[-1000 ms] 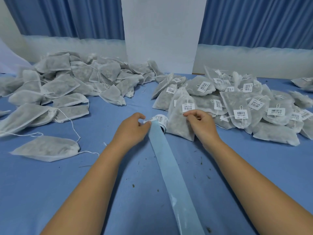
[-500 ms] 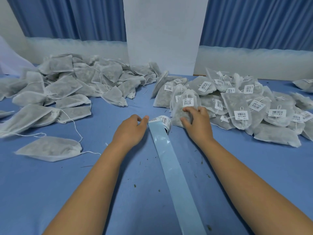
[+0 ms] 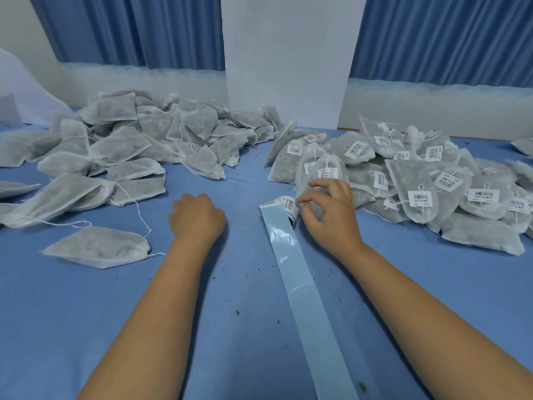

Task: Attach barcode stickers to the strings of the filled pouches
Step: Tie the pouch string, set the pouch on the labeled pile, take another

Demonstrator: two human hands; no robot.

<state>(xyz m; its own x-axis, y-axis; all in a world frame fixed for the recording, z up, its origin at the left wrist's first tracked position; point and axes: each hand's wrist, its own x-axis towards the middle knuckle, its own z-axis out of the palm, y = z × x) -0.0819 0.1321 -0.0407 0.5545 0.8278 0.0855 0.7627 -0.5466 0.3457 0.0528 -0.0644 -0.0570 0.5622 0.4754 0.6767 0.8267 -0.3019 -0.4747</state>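
Blue cloth covers the counter (image 3: 86,327), and its near stretch is bare save for a few dark crumbs and the spent backing strip (image 3: 305,298), which runs from the near edge up the middle between the two forearms. Ample open room lies there and toward the near left corner.

At the strip's far end sits the sticker roll (image 3: 290,206). The right hand (image 3: 331,215) is at it, thumb and forefinger drawn close together at the roll's edge, the other fingers (image 3: 323,184) spread loosely; whether a sticker is already pinched I cannot tell. The left hand (image 3: 196,217) rests left of the roll, apart from it, fingers curled under and holding nothing visible.

Judging from this, the step in hand is peeling the next barcode sticker. The next move calls for a fresh pouch, with its string laid where the sticker can fold around it. The closest candidate is the loose pouch (image 3: 98,248) by the left forearm, its string trailing toward the middle.

Farther back, the unlabelled heap (image 3: 138,145) fills the far left, strings tangled across one another, so pulling one may drag its neighbours. The labelled heap (image 3: 418,183) crowds the far right, touching the right hand's reach; its nearest pouch stands just behind the roll. Blue curtains (image 3: 447,39) and a white panel (image 3: 288,59) close the far edge.
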